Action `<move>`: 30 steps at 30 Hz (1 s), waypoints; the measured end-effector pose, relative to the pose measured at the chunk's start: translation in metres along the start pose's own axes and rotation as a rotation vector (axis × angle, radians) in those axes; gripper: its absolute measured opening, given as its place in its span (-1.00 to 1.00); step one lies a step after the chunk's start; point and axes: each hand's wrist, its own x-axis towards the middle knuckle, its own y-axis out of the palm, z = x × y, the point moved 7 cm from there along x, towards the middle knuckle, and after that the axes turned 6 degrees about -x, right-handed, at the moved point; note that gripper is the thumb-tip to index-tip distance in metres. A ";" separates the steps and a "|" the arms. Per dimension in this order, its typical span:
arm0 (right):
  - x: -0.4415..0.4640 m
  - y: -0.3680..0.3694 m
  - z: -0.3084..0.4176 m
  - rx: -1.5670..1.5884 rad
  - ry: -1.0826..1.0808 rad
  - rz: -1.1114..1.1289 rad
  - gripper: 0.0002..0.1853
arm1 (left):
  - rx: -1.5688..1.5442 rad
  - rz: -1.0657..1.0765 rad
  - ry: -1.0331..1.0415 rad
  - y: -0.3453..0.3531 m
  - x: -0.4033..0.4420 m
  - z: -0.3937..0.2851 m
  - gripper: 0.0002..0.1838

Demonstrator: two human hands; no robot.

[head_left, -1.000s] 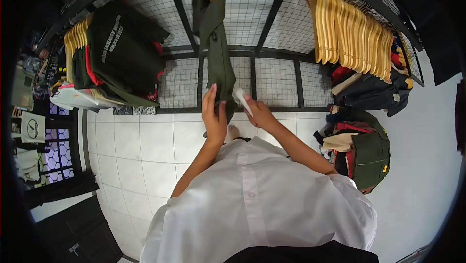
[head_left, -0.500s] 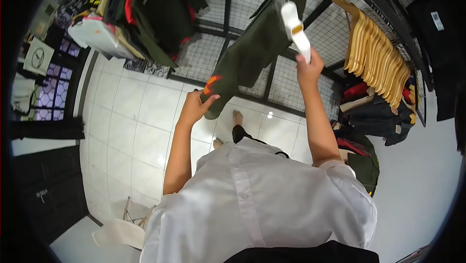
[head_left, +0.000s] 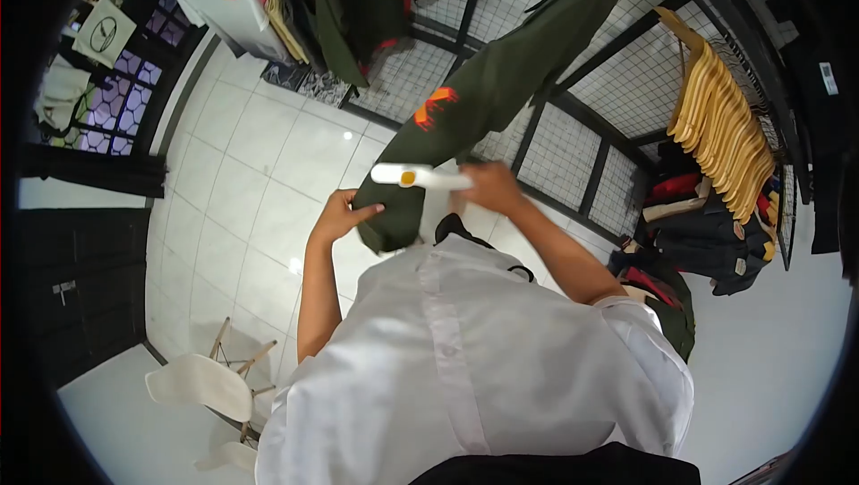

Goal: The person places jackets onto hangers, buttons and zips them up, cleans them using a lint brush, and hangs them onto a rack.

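Note:
A dark green garment [head_left: 510, 73] with an orange-red print hangs at an angle from the rack at the top. Its lower end, which looks like a sleeve, is pinched at the edge by my left hand [head_left: 338, 215], thumb lying on top of the cloth. My right hand [head_left: 494, 188] is closed around a slim white handheld device [head_left: 429, 178] with a round gold button. The device lies crosswise over the lower part of the cloth. Motion blurs its edges, and I cannot tell whether it touches the fabric.
Wooden hangers [head_left: 720, 131] crowd a rail at the right, above dark folded-over clothes [head_left: 702, 239]. More garments [head_left: 358, 2] hang at the upper left against a black-framed wire grid [head_left: 573, 158]. A white chair [head_left: 201, 387] stands on the tiled floor [head_left: 242, 190] at lower left.
My right hand has swung down and left, bringing the white device from the upper garment to its lower end. My left hand keeps its hold, slightly lower, and the cloth is stretched straighter.

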 end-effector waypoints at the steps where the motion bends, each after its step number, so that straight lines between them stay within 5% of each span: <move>1: 0.001 -0.020 -0.007 -0.020 -0.035 -0.112 -0.76 | 0.041 0.018 -0.076 -0.004 -0.003 0.016 -0.68; 3: -0.003 -0.081 -0.023 -0.083 0.020 -0.599 -0.80 | 0.126 -0.041 -0.084 -0.014 -0.007 0.032 -0.66; 5: -0.001 -0.117 -0.057 0.110 0.412 -0.756 -0.81 | 0.335 -0.149 0.010 -0.031 -0.014 0.033 -0.61; 6: 0.004 -0.111 -0.062 0.113 0.407 -0.749 -0.81 | 0.401 -0.205 0.217 -0.033 -0.018 0.025 -0.56; 8: 0.004 -0.093 -0.078 0.198 0.523 -0.767 -0.81 | 0.314 -0.240 0.143 -0.044 -0.024 0.042 -0.56; 9: 0.008 -0.071 -0.065 0.213 0.624 -0.587 -0.81 | 0.226 -0.271 0.071 -0.046 -0.030 0.040 -0.56; 13: -0.008 0.077 0.007 0.140 0.127 -0.073 -0.80 | 0.071 -0.313 0.007 -0.039 -0.047 0.034 -0.58; 16: -0.020 0.093 0.051 -0.054 -0.004 0.192 -0.79 | 0.063 -0.319 0.012 -0.050 -0.057 0.042 -0.61; 19: -0.025 0.032 0.048 0.151 -0.079 -0.208 -0.84 | 0.214 -0.263 0.017 -0.055 -0.074 0.045 -0.65; 21: -0.035 -0.021 0.031 0.046 -0.105 -0.678 -0.87 | 0.355 -0.245 -0.133 -0.061 -0.084 0.058 -0.68; 23: -0.022 -0.034 -0.011 0.111 0.127 -0.755 -0.86 | 0.408 -0.236 0.023 -0.059 -0.086 0.064 -0.68; 24: -0.014 -0.036 -0.008 0.110 0.126 -0.757 -0.86 | 0.513 -0.278 0.416 -0.056 -0.086 0.052 -0.63; 25: -0.004 -0.026 -0.015 0.200 0.300 -0.639 -0.85 | 0.513 -0.277 0.418 -0.059 -0.085 0.067 -0.63; 26: 0.000 -0.013 -0.018 0.287 0.472 -0.514 -0.84 | 0.200 -0.330 0.224 -0.065 -0.086 0.078 -0.61; 27: 0.001 0.009 -0.007 0.228 0.439 -0.357 -0.80 | -0.113 -0.375 0.025 -0.067 -0.089 0.094 -0.58; 29: -0.008 0.068 0.030 0.159 0.287 0.093 -0.79 | -0.122 -0.390 0.004 -0.067 -0.089 0.097 -0.58; 30: -0.022 0.099 0.052 0.123 0.084 0.136 -0.78 | -0.145 -0.373 0.017 -0.061 -0.091 0.089 -0.60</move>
